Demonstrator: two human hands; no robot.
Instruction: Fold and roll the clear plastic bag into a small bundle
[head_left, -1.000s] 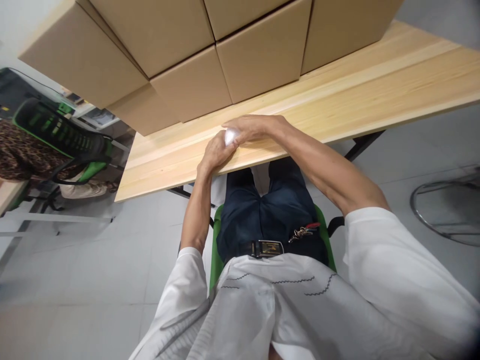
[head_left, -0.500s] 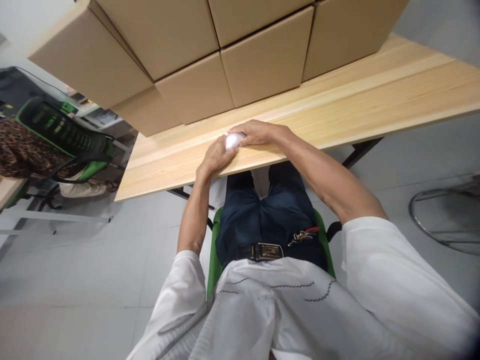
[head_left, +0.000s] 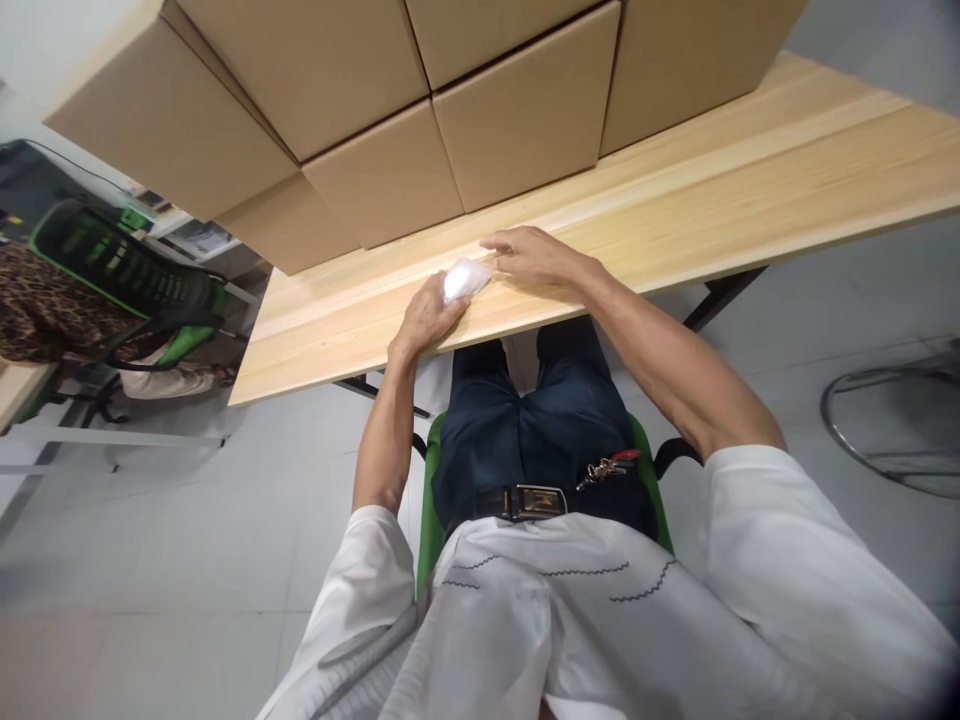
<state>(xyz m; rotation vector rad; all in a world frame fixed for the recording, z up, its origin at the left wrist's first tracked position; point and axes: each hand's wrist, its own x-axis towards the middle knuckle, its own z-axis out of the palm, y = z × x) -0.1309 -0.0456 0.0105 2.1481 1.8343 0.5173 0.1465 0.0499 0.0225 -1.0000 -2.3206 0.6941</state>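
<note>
Bright, even, diffuse indoor light, with no single source in view. Soft, weak shadows only: a thin dark band along the base of the cardboard boxes point(head_left: 390, 180) where these meet the wooden table point(head_left: 750, 190), and deeper shade below the table over the dark trousers. Blown out to featureless white on the small white object point(head_left: 465, 279) at the table's near edge, its surface detail lost. Mild sheen on the grey floor left of the table. Strong wide-angle bending toward the borders, the table edge bowed, the boxes splayed. Sharp around the table; soft and smeared at the bottom right corner.
</note>
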